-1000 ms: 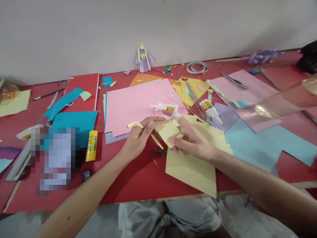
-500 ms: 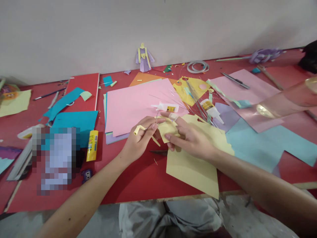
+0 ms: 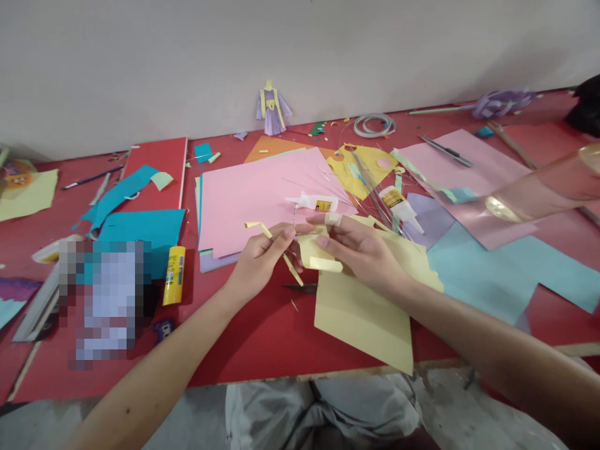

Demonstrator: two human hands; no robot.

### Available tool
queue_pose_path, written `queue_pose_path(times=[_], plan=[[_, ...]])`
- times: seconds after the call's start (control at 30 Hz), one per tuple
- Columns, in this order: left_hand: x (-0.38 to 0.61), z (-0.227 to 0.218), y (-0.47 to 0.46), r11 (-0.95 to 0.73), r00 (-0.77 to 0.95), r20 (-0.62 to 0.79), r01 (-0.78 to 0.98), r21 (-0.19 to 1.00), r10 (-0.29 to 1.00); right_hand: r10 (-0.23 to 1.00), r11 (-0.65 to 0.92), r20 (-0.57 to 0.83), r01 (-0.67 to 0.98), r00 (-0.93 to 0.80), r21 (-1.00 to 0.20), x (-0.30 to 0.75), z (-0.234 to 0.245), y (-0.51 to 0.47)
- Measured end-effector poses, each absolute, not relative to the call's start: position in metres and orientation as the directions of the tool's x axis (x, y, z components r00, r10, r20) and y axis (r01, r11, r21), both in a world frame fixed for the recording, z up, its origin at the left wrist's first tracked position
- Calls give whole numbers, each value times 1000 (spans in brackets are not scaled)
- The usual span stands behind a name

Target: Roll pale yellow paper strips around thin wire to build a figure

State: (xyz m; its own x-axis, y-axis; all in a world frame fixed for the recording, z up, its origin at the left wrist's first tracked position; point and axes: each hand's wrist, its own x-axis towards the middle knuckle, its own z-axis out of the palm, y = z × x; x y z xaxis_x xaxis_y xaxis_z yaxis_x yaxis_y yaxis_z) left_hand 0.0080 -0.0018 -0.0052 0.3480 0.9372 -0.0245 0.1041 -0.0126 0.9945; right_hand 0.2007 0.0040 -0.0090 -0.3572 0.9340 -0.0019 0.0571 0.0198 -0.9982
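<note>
My left hand (image 3: 262,257) pinches a thin twisted wire (image 3: 295,215) with narrow rolled strips of pale yellow paper (image 3: 257,226) on it, one end sticking out left and another downward. My right hand (image 3: 368,253), with a white wrap around one finger, grips a small pale yellow paper piece (image 3: 312,248) whose lower edge is folded or curled. Its fingertips are close to the left hand's, and the far fingers are partly hidden. Beneath the right hand lies a large pale yellow sheet (image 3: 365,325), beside a dark pointed tool (image 3: 302,288).
A white glue bottle (image 3: 319,202) lies on pink sheets (image 3: 248,206); another glue bottle (image 3: 398,206) is to its right. A yellow glue stick (image 3: 174,275) stands at left. A paper doll (image 3: 272,109) leans on the wall. A clear tube-like object (image 3: 539,187) reaches in from the right.
The small yellow paper has turned in my right hand, so its folded lower edge now shows. The wire with yellow strips has tilted, its left end rising.
</note>
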Motion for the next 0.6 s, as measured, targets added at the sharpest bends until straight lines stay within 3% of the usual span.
queue_pose_path(times=[0.3,0.6], plan=[[10,-4,-3,-18,320,-16,103,994,947,935,-61,-76,53,-346,-997,203,-10,7],[8,-8,-2,-19,258,-11,115,993,966,885,-183,-89,-167,-457,-969,206,-15,9]])
